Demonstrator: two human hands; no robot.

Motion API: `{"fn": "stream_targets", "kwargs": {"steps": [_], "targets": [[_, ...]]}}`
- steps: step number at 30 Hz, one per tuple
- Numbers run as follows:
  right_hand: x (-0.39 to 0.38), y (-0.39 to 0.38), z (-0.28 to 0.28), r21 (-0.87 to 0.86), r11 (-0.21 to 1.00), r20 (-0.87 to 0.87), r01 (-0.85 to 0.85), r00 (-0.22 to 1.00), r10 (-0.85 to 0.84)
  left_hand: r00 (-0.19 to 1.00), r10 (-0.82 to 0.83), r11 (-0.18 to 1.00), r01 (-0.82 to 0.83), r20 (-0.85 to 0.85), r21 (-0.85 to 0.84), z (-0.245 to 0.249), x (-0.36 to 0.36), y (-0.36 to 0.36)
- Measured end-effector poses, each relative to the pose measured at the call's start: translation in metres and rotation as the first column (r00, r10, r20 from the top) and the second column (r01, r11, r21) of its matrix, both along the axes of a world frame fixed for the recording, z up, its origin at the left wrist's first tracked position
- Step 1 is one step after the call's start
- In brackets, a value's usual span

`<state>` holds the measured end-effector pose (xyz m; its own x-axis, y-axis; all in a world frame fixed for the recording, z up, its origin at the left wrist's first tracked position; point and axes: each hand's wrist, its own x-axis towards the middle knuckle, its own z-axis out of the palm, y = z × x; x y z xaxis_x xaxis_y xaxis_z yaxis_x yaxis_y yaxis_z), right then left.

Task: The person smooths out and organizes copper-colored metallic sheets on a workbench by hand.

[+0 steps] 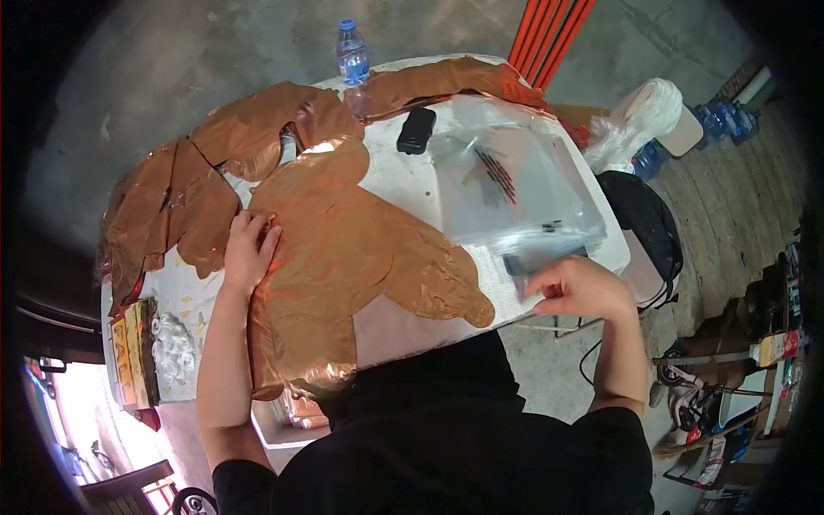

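Observation:
A large flat copper-coloured foil balloon (335, 232), with rounded lobes, lies over the table's near middle. On its left edge rests my left hand (251, 249), thumb apart from the fingers, pressing the foil. My right hand (577, 287) is at the table's near right side, by the lower edge of a stack of clear plastic bags (515, 193). Its fingers are curled and the thumb is drawn close to them; whether a bag edge is between them I cannot make out. The plastic near these fingertips is blurred. More flat copper foil balloons (266, 116) spread along the far and left edges.
The white table (399, 184) also bears a black case (416, 130), a water bottle (352, 56), a yellow box (133, 352) and small white items (174, 348). Orange poles (549, 39) stand beyond. A black bag (639, 223) and a white plastic bundle (639, 124) are at right.

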<state>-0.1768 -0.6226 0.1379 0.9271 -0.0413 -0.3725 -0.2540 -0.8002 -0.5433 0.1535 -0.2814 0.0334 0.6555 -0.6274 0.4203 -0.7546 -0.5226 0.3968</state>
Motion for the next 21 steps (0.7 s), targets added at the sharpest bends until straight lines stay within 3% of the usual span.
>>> {"fn": "stream_targets", "kwargs": {"steps": [3,5,6,8,10,13,17,20,21], "targets": [[-0.004,-0.004,-0.002,0.030,0.997,0.091,0.069,0.993,-0.071,0.999,0.028,0.999,-0.029,-0.030,-0.025,0.003,-0.004,0.000],[-0.005,-0.010,0.003,-0.134,0.965,0.187,0.226,0.962,-0.200,0.999,0.027,0.998,-0.028,-0.029,-0.051,0.012,-0.006,-0.002],[-0.006,-0.011,0.005,-0.133,0.964,0.188,0.230,0.961,-0.203,0.999,0.018,0.999,-0.020,-0.045,-0.047,0.020,-0.009,-0.002],[-0.009,-0.013,0.007,-0.378,0.881,0.394,0.283,0.911,-0.124,0.998,0.003,0.999,-0.006,-0.063,-0.046,0.039,-0.015,-0.006],[-0.010,-0.013,0.004,-0.370,0.899,0.415,0.234,0.907,-0.066,0.991,-0.110,0.994,0.109,0.082,0.025,0.061,-0.027,-0.017],[-0.006,-0.012,-0.011,-0.388,0.907,0.483,0.166,0.874,0.046,0.944,-0.299,0.945,0.313,-0.140,0.093,0.103,-0.081,-0.061],[-0.003,-0.005,-0.026,-0.475,0.869,0.487,0.135,0.863,0.132,0.804,-0.549,0.805,0.582,-0.229,0.116,0.081,-0.127,-0.124],[0.003,0.001,-0.037,-0.397,0.911,0.545,0.111,0.828,0.136,0.775,-0.610,0.765,0.631,-0.166,0.130,0.043,-0.141,-0.168],[0.007,0.002,-0.042,-0.410,0.906,0.581,0.102,0.795,0.174,0.764,-0.642,0.756,0.644,-0.060,0.120,0.031,-0.140,-0.183]]}}
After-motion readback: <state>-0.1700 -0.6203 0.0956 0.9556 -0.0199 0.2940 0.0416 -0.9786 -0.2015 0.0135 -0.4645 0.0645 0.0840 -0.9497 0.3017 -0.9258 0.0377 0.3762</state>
